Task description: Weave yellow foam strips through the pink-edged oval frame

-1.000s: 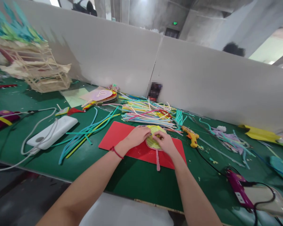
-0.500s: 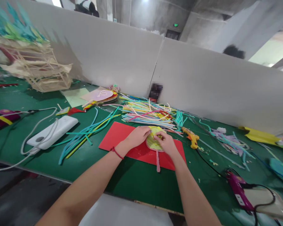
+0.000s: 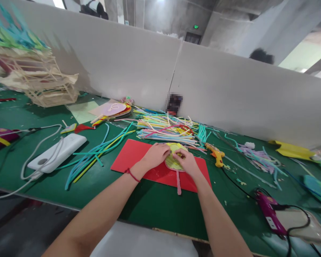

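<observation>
A small round yellow fan [image 3: 173, 165] with a pink handle [image 3: 179, 184] lies on a red board [image 3: 131, 157], its handle pointing toward me and past the board's near edge. My left hand [image 3: 157, 155], with a red cord bracelet on the wrist, has its bent fingers closed at the fan's left edge. From the other side my right hand [image 3: 186, 160] bends over the fan's face, thumb and fingers drawn together in a pinch. Whatever lies between those right fingertips is too small to make out. Parts of the fan are hidden under both hands.
Behind the board lies a pile of coloured fuzzy sticks [image 3: 166, 130]. More blue and yellow sticks [image 3: 96, 153] are at the left, near a white power bank [image 3: 59, 153]. At the right are a yellow glue gun [image 3: 216, 155] and a purple power strip [image 3: 270, 212].
The view has shifted slightly. Both hands stay at the fan, and the right fingers have moved only a little on its face.
</observation>
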### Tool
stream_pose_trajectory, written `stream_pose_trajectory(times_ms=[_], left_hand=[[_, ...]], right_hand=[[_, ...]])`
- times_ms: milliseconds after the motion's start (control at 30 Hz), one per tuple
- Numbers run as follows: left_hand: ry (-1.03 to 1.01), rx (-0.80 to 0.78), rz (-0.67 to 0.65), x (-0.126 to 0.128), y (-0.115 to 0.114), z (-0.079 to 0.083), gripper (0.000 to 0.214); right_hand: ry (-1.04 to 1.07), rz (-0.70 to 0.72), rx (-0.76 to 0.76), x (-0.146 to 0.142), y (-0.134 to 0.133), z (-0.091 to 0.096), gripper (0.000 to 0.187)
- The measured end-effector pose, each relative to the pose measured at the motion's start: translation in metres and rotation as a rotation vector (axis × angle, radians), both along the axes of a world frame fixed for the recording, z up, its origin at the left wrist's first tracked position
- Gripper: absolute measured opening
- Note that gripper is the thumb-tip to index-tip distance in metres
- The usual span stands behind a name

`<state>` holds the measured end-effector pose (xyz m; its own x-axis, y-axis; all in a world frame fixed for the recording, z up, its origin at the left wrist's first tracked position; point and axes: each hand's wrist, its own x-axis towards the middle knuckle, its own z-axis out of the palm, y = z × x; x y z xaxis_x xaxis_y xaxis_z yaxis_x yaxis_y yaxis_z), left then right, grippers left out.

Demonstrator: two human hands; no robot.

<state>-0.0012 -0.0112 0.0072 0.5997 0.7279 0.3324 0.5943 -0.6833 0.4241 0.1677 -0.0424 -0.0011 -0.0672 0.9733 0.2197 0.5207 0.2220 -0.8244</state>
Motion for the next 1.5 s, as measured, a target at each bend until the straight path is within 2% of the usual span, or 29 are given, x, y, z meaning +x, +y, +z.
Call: stream_pose_trajectory(times_ms=[200, 367, 500, 667, 800, 900, 1000, 1267, 1500], left_hand=[[-0.020, -0.003, 0.061, 0.001, -0.001, 0.000, 0.021], [-0.121, -0.057, 0.257, -0.002, 0.003, -0.002, 0.025], [-0.177, -0.117, 0.371, -0.001, 0.004, -0.012, 0.024], [-0.241, -0.183, 0.305, 0.008, 0.001, -0.021, 0.028], [-0.335, -0.218, 0.284, 0.009, 0.006, -0.018, 0.035], [-0.366, -0.229, 0.322, 0.003, 0.012, -0.015, 0.035], [-0.320, -0.254, 0.359, -0.004, 0.015, -0.013, 0.032], [-0.123, -0.183, 0.467, -0.010, 0.011, -0.011, 0.030], [-0.070, -0.198, 0.531, -0.012, 0.008, -0.007, 0.027]], right_hand=[[0.077, -0.100, 0.009, -0.003, 0.001, 0.000, 0.016], [0.190, -0.328, 0.022, 0.020, 0.010, -0.009, 0.027], [0.262, -0.420, 0.005, 0.034, 0.015, -0.019, 0.028], [0.325, -0.416, -0.010, 0.027, 0.014, -0.015, 0.026], [0.380, -0.384, -0.033, 0.021, 0.011, -0.008, 0.027], [0.403, -0.324, -0.066, 0.016, 0.009, -0.006, 0.029], [0.394, -0.290, -0.076, 0.014, 0.009, -0.007, 0.029], [0.366, -0.431, 0.035, 0.021, 0.019, -0.018, 0.036], [0.306, -0.346, 0.045, 0.018, 0.023, -0.023, 0.037]])
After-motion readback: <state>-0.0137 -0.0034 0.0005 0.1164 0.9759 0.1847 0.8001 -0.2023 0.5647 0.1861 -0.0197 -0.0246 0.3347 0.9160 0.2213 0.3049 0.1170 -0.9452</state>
